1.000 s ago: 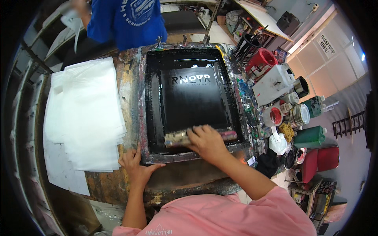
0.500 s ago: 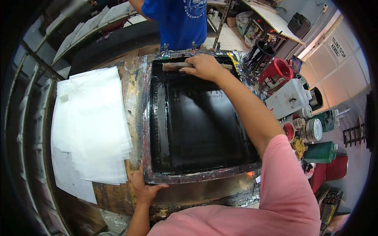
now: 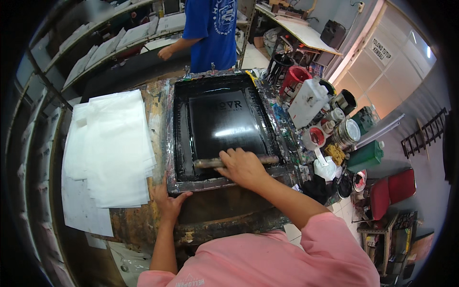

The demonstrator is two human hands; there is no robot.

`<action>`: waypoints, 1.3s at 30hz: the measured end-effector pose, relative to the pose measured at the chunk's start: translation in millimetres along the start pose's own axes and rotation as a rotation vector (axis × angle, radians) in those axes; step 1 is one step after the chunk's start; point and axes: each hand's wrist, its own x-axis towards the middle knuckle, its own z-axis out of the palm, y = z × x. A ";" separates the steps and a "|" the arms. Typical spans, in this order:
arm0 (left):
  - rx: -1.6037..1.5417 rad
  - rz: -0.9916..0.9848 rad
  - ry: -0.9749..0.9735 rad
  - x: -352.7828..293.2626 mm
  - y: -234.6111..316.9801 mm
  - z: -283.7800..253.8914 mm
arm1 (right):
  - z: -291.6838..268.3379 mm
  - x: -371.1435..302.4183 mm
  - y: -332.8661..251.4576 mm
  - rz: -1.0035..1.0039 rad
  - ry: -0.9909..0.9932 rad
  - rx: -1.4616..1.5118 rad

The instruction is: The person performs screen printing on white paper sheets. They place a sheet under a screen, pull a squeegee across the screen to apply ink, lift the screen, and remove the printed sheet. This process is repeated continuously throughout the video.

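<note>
My right hand (image 3: 243,168) is closed around the wooden handle of a squeegee (image 3: 204,163), which lies crosswise near the close end of a screen-printing frame (image 3: 217,182). Black ink coats the mesh (image 3: 224,129), and dark lettering shows toward its far end. The squeegee's blade is hidden below the handle. At the frame's near left corner, my left hand (image 3: 167,203) grips the edge, thumb along the front and fingers up the left side. Metal clamps (image 3: 213,69) stand at the frame's far edge.
A stack of white sheets (image 3: 117,158) lies left of the frame. Ink tubs, a white jerrycan (image 3: 308,103) and a green jerrycan (image 3: 366,157) crowd the right. A person in a blue shirt (image 3: 210,36) stands beyond the table. A red chair (image 3: 382,196) is at the right.
My right hand has drawn the squeegee from the far end of the screen to the near end. My left hand stays at the corner. The co-worker's lowered hand now shows.
</note>
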 end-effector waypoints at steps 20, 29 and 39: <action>-0.050 0.226 0.045 271.4 -31.1 143.9 | -243.8 153.0 -5.8 -0.051 0.540 -0.225; -0.078 0.396 0.111 306.9 -37.8 166.6 | -255.5 182.7 2.2 -0.135 0.793 -0.275; -0.086 -0.268 0.300 184.7 -91.2 13.2 | -227.8 151.0 0.5 -0.086 0.656 -0.223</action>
